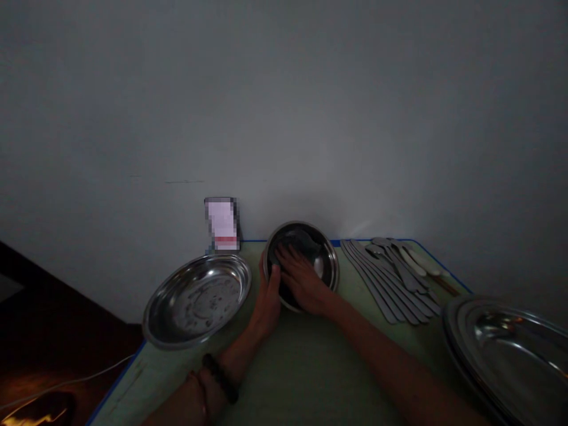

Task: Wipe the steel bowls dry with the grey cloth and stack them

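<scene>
A steel bowl [326, 251] stands tilted toward me at the far middle of the table. My left hand [267, 299] grips its near left rim, thumb on the edge. My right hand [302, 278] lies inside the bowl, fingers spread flat and pressing a dark cloth [298, 239] against the inner wall. A beaded bracelet [219, 378] sits on my left wrist.
A round steel plate [195, 299] lies to the left. Several steel spoons and flat handles [393, 269] lie in a row to the right. A large steel tray [510, 349] fills the near right. A small blurred card [222, 225] leans on the grey wall. The table [288, 367] has a blue edge.
</scene>
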A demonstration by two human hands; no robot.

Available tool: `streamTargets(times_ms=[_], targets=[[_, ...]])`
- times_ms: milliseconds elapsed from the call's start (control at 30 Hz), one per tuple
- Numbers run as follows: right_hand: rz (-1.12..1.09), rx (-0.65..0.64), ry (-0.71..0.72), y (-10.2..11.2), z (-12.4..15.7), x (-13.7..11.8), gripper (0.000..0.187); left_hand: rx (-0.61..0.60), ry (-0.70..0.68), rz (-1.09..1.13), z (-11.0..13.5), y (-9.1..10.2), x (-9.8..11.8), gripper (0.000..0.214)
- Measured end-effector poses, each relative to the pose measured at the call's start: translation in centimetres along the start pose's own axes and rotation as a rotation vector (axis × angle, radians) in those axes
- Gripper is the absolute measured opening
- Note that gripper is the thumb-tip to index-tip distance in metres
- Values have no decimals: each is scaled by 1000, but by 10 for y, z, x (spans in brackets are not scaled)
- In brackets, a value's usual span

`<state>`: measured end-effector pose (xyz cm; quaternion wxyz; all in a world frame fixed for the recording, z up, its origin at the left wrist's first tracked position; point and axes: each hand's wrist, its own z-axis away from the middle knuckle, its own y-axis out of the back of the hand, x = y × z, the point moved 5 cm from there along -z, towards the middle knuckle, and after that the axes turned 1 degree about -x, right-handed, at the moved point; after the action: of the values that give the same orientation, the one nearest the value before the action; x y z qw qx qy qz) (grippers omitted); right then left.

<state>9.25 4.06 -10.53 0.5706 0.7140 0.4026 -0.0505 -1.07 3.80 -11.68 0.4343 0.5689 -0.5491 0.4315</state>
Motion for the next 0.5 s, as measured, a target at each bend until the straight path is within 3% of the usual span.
streamTargets(times_ms=[200,333,400,500], targets=[[-86,-61,150,4,5,-2,56,37,65,17,-6,1,-13,50],[84,-25,200,12,7,1,58,39,71,-13,-7,1,-13,51],[230,20,156,18,9,7,55,39,35,-11,-5,0,-8,51],[417,102,-20,25,14,18,52,38,17,14,-1,-1,-1,52]])
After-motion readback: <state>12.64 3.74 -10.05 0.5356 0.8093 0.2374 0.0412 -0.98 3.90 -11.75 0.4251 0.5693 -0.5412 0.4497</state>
